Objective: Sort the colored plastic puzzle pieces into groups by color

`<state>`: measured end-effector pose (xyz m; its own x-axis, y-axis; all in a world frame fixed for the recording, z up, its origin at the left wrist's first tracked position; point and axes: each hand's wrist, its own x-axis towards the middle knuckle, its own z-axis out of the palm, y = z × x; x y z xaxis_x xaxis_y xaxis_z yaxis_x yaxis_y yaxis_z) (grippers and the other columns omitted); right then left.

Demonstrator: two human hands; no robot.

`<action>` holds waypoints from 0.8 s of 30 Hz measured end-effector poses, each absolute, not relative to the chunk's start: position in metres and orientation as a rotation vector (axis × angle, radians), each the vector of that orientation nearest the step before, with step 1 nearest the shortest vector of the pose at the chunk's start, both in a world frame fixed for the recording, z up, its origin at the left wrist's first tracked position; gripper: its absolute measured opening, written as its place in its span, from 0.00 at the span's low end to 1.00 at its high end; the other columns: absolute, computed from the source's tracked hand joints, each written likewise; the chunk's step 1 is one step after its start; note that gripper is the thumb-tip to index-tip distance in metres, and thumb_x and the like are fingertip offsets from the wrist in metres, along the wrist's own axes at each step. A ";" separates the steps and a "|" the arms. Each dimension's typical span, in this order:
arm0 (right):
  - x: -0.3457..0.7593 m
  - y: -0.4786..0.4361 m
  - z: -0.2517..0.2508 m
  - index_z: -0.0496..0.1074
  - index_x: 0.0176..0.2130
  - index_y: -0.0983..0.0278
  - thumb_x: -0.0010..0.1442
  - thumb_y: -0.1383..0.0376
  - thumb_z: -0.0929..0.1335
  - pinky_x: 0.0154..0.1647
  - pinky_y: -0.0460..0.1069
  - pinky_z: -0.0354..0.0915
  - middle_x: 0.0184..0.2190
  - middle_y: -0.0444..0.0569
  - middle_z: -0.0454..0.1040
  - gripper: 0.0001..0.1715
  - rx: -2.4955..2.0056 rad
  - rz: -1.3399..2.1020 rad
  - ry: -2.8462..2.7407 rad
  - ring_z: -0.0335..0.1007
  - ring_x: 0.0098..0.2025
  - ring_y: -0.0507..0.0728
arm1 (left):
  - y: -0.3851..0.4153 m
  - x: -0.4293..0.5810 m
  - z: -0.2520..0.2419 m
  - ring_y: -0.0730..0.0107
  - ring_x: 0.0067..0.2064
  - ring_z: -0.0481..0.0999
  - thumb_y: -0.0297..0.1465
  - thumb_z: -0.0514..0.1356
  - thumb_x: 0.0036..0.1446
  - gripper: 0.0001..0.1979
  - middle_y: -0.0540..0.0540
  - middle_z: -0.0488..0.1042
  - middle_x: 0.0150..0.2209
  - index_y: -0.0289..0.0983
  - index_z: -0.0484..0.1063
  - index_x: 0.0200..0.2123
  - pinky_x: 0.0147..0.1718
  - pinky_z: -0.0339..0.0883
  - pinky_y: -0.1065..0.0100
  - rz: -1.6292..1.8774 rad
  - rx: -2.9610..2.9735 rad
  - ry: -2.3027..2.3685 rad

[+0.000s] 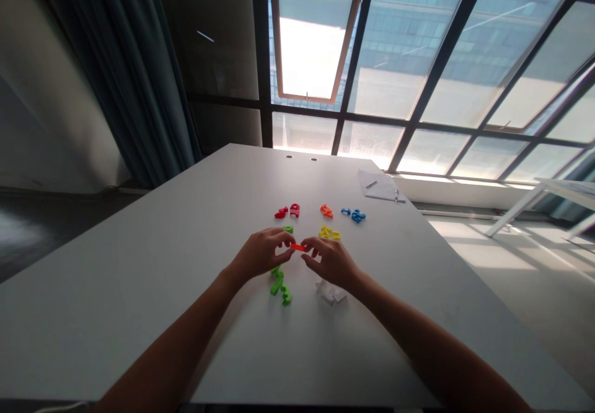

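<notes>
We're holding the little orange-red piece [298, 247] between both hands, low over the white table [139, 289]. Can't tell if it actually touches the top. Our left hand [260, 253] has thumb and forefinger closed on its left end, other fingers curled in loosely. Our right hand [331, 261] does the same on the right end: thumb and forefinger tips narrow around it, the rest bent down toward the table. One bit or two stuck together? Too small to say.

Everything else, going from that orange-red piece:

- The green pieces [280, 286] lie nearer to us and a touch left, in a loose string partly tucked under the left hand.
- One more green bit [289, 229] peeks out just beyond it, by the left fingertips.
- A crumpled white scrap [331, 291] sits nearer to us and to the right, just beside the right wrist.
- The yellow pieces [329, 234] are just beyond and to the right, close to the right knuckles.
- Farther out there's a rough row: red pieces [288, 211] beyond and slightly left, orange pieces [326, 211] beyond and slightly right, blue pieces [354, 215] farther right again.
- Well beyond and to the right, some paper sheets [381, 186] with what looks like a pen on them.
- Straight out near the far edge are two small round holes [301, 157].
- Way off to the left hangs a dark curtain [134, 72].
</notes>
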<state>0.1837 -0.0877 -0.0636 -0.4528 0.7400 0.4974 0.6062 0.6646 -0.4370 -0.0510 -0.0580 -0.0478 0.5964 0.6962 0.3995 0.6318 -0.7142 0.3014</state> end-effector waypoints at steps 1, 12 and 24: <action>0.183 -0.088 -0.063 0.75 0.46 0.61 0.65 0.65 0.70 0.36 0.46 0.69 0.37 0.47 0.82 0.09 -1.033 0.239 -2.184 0.78 0.32 0.52 | -0.059 -0.050 -0.049 0.70 0.35 0.75 0.35 0.61 0.63 0.07 0.48 0.79 0.38 0.39 0.77 0.41 0.35 0.67 0.69 0.803 2.705 1.106; 0.186 -0.088 -0.060 0.73 0.42 0.62 0.64 0.68 0.68 0.34 0.46 0.67 0.32 0.45 0.78 0.06 -0.962 0.088 -1.966 0.73 0.29 0.51 | -0.062 -0.042 -0.057 0.70 0.36 0.77 0.38 0.63 0.65 0.13 0.49 0.79 0.40 0.41 0.74 0.50 0.37 0.69 0.68 1.112 2.726 1.020; 0.190 -0.089 -0.059 0.71 0.49 0.61 0.67 0.66 0.67 0.32 0.45 0.68 0.43 0.50 0.76 0.09 -0.875 0.067 -2.077 0.72 0.32 0.50 | -0.060 -0.045 -0.057 0.72 0.34 0.77 0.40 0.63 0.66 0.12 0.48 0.80 0.39 0.40 0.75 0.48 0.33 0.70 0.70 1.101 2.726 0.983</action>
<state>0.1897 -0.0888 -0.0587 -0.3857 0.6064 0.6953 0.5605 0.7526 -0.3455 -0.0452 -0.0602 -0.0571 0.5468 0.5723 0.6111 0.5425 -0.7981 0.2620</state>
